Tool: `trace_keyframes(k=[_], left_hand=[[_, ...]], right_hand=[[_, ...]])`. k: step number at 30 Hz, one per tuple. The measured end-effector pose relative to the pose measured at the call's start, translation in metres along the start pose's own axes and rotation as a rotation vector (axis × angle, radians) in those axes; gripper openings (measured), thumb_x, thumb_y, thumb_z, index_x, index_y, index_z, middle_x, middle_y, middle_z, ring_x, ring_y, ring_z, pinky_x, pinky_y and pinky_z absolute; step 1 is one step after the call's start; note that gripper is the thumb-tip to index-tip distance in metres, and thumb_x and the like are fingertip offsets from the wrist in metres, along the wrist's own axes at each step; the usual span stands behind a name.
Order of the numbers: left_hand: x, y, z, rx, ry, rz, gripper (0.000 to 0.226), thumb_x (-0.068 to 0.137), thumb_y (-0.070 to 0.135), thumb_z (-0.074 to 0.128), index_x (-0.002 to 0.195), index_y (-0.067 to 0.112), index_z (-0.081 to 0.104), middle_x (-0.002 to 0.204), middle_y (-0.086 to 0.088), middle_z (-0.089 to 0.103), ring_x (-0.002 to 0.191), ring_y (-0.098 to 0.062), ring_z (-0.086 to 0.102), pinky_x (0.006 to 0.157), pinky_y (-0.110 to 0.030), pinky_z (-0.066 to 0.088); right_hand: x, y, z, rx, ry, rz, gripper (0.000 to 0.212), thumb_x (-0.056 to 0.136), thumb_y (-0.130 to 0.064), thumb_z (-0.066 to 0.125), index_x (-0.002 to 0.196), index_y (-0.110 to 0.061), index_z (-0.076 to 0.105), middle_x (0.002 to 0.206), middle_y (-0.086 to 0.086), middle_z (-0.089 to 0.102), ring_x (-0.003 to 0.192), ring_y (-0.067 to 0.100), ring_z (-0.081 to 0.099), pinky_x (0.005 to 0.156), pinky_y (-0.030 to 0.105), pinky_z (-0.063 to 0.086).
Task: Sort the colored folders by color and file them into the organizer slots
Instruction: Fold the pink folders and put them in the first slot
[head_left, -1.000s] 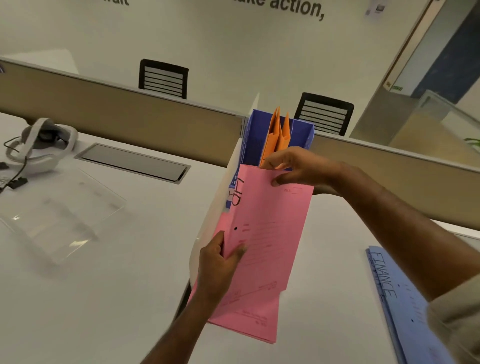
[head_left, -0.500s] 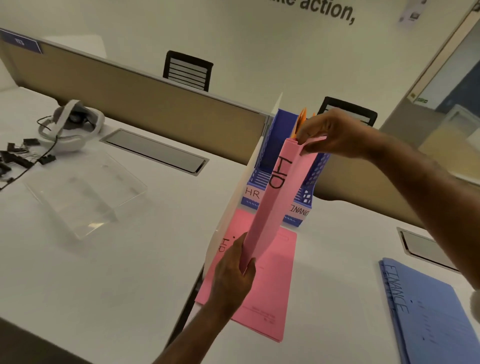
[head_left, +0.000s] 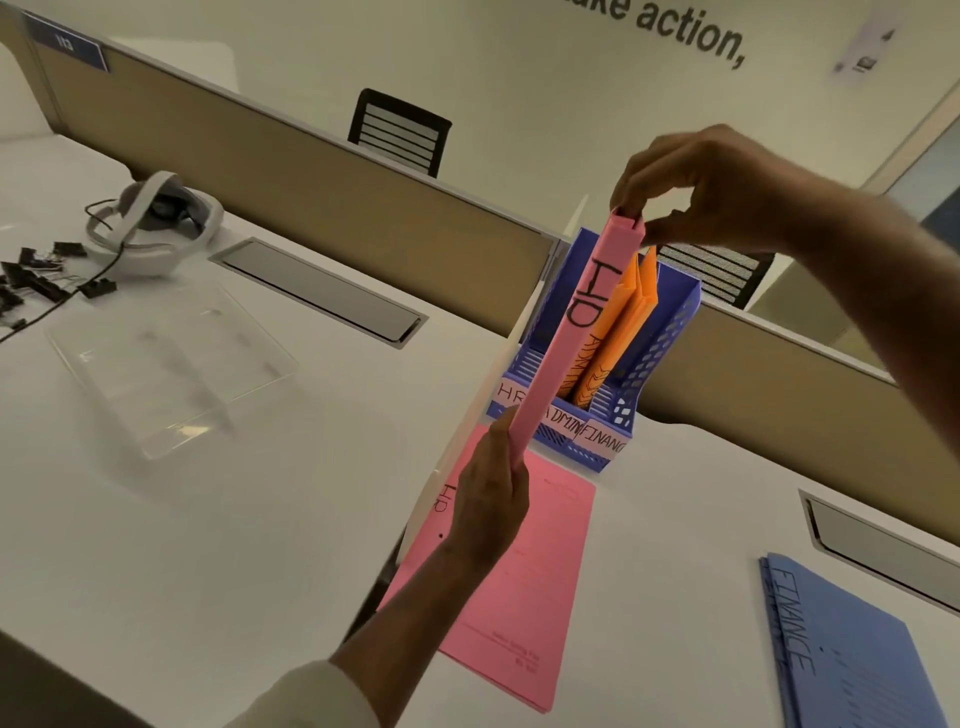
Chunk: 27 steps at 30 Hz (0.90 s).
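Observation:
I hold a pink folder (head_left: 574, 332) marked HR edge-on, tilted above the blue organizer (head_left: 670, 332). My right hand (head_left: 696, 187) pinches its top end and my left hand (head_left: 491, 506) grips its bottom end. The organizer's slots carry the labels HR, ADMIN and FINANCE. Orange folders (head_left: 623, 317) stand in its middle slot. More pink folders (head_left: 524, 577) lie flat on the desk in front of the organizer. A stack of blue folders (head_left: 852, 654) marked FINANCE lies at the lower right.
A white headset (head_left: 156, 228) with a cable and several black binder clips (head_left: 36, 280) sit at the far left. A clear acrylic stand (head_left: 171, 364) lies left of centre. Beige partitions (head_left: 311, 171) run behind the desk, with grey cable hatches (head_left: 317, 291) set into it.
The pink folder turned from flat-faced to edge-on and rose, its top now above the organizer. My right hand lifted with it; my left hand stayed at its bottom end.

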<state>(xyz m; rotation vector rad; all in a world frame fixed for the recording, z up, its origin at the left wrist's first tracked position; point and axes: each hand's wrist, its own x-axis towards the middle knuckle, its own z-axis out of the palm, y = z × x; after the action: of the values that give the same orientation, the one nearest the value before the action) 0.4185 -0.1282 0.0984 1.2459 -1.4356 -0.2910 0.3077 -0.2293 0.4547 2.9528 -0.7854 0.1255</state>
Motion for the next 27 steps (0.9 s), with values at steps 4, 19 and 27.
trace_keyframes(k=[4, 19, 27], left_hand=[[0.032, -0.003, 0.015, 0.006, 0.028, 0.016, 0.052, 0.095, 0.016, 0.065, 0.139, 0.016, 0.037, 0.129, -0.01, 0.059, 0.11, -0.001, 0.052, 0.089, 0.008, 0.027], [0.119, -0.053, 0.09, 0.067, 0.041, 0.017, 0.048, 0.098, 0.032, 0.058, 0.139, 0.017, 0.036, 0.125, -0.006, 0.058, 0.092, -0.017, 0.071, 0.074, -0.02, 0.053], [0.154, -0.071, 0.119, 0.061, 0.025, -0.058, 0.055, 0.098, 0.055, 0.029, 0.141, 0.02, 0.025, 0.127, -0.017, 0.06, 0.098, -0.028, 0.069, 0.077, -0.041, 0.061]], right_hand=[[0.01, 0.012, -0.007, -0.136, 0.05, -0.016, 0.049, 0.083, -0.048, 0.051, 0.111, -0.013, 0.07, 0.11, 0.009, 0.069, 0.105, 0.026, 0.064, 0.086, 0.048, 0.057], [0.03, 0.099, 0.016, -0.302, 0.169, -0.041, 0.03, 0.092, -0.029, 0.06, 0.11, -0.008, 0.071, 0.109, 0.014, 0.067, 0.104, 0.03, 0.062, 0.081, 0.045, 0.054], [0.048, 0.145, 0.036, -0.375, 0.18, -0.034, 0.027, 0.092, -0.021, 0.063, 0.111, -0.004, 0.07, 0.111, 0.02, 0.066, 0.103, 0.036, 0.061, 0.079, 0.039, 0.048]])
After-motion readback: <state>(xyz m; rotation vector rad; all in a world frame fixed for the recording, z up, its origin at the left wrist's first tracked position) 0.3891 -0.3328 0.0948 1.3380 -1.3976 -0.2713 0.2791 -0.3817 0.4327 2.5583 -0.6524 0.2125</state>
